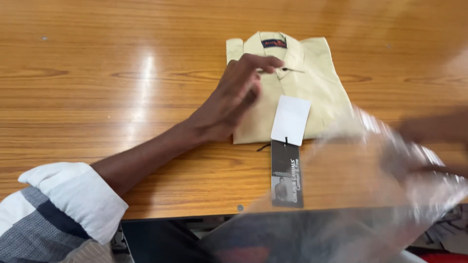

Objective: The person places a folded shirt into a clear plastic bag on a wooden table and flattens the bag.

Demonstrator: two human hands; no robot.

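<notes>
Crinkly clear plastic bag [370, 195] sits closest to me, glossy and see-through, my blurred right hand [429, 146] gripping its edge at the table's near side. One pale yellow folded shirt [312, 87] lies flat mid-table, soft cotton look, my left hand [234, 97] resting on its collar area, fingers loosely curled, pinching nothing I can make out. Two rectangular tags hang off it: one white tag [290, 120], one dark tag [286, 174]. Shiny wood-grain table [97, 73] underneath.

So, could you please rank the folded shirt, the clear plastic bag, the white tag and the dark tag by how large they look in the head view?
1. clear plastic bag, though nearer the camera and blurred
2. folded shirt
3. white tag and dark tag, too alike to rank
</notes>
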